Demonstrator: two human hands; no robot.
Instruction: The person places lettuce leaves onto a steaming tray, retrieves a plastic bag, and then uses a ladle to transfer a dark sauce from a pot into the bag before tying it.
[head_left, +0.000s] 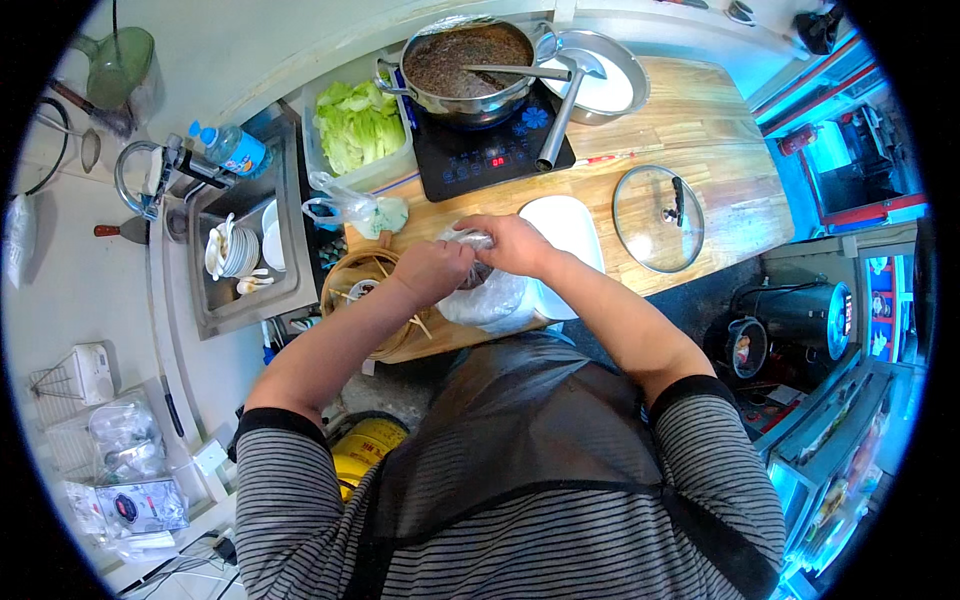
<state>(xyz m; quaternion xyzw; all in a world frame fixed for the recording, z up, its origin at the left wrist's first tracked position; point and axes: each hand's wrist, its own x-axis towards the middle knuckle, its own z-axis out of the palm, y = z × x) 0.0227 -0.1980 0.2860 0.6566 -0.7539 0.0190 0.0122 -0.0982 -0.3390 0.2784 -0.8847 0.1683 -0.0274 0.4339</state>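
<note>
Both hands meet at the gathered top of a clear plastic bag [495, 302] near the front edge of the wooden counter. My left hand [432, 272] pinches the bag's neck from the left. From the right, my right hand [508, 246] grips the same bunched plastic, its fingers bent over. Something dark shows through the bag just below the fingers; its kind is unclear. Beside the right hand lies a white tray or board [572, 232]. To the left, a round bamboo basket [345, 275] with thin sticks is partly behind my left forearm.
A pot of dark broth [468, 75] with a ladle stands on a black induction cooker [480, 160]. Around it are a tub of lettuce [358, 128], a basin of white liquid [615, 90], a glass lid [655, 235] and a small tied bag [375, 215]. Dishes fill part of the sink [205, 310] at left.
</note>
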